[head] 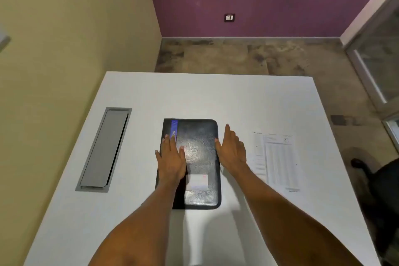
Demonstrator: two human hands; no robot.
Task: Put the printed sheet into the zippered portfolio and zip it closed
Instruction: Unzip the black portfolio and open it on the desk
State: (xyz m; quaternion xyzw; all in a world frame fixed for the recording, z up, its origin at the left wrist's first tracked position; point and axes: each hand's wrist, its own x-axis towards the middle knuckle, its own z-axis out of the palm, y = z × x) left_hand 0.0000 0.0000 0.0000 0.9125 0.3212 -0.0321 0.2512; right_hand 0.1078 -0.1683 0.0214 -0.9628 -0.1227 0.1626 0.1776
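The black portfolio (195,164) lies shut on the white table (216,97). The left hand (171,158) rests flat on it. The right hand (232,150), fingers straight, touches its right edge. The printed sheet (277,161) waits outside, just to the right. Nothing is done yet.

Black leather-look rectangular portfolio (200,151): closed, lying flat on the white table (216,97) near its middle, long sides running away from the viewer. The two right-hand corners are rounded. A narrow blue-purple strip crosses the cover near the far left corner. A pale rectangular label sits on the near half of the cover. The surface is glossy and grained. The zip cannot be made out.

White printed sheet (278,162): flat on the same table, right of the portfolio and apart from it. It carries faint columns of text, too blurred to read.
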